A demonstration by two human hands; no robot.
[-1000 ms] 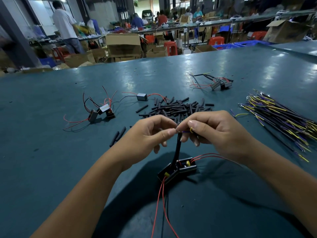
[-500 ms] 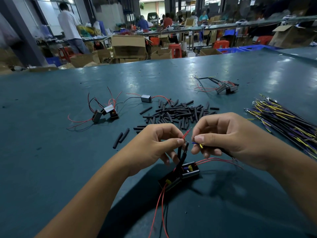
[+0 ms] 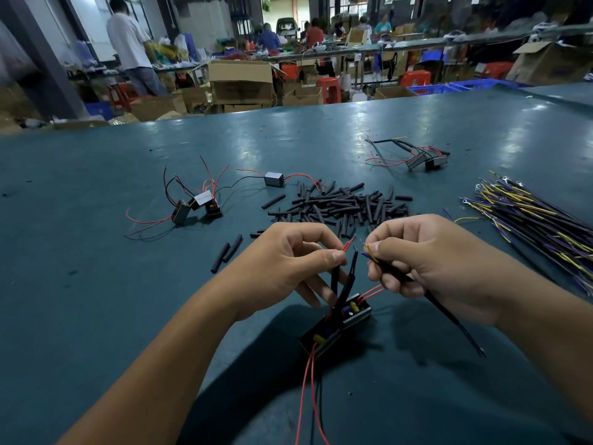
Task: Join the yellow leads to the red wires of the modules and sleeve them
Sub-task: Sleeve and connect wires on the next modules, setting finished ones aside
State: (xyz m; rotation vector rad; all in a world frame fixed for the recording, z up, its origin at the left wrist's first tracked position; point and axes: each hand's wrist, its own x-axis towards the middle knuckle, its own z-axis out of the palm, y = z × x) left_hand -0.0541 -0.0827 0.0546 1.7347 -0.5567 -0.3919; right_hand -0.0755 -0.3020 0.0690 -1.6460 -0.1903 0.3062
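Observation:
Two black modules [image 3: 337, 326] lie side by side on the teal table [image 3: 96, 300] below my hands. My left hand [image 3: 288, 268] pinches the end of a red wire [image 3: 348, 245] that rises from them, with a black sleeve [image 3: 334, 277] below the pinch. My right hand [image 3: 426, 261] pinches a black-sheathed lead [image 3: 449, 319] whose yellow and blue ends [image 3: 369, 250] stick out at my thumb. The red tip and the yellow tip are a small gap apart. A second sleeved wire [image 3: 351, 271] stands between my hands.
A heap of black sleeves [image 3: 346, 203] lies beyond my hands. A bundle of yellow, purple and black leads [image 3: 539, 220] is at the right. More modules with red wires [image 3: 199, 203] sit at the left, a single one [image 3: 274, 179] behind, and joined ones [image 3: 423, 159] far right.
My hands have drawn apart and risen a little. The red wire end and the yellow lead end, close together a second ago, now show a gap between them.

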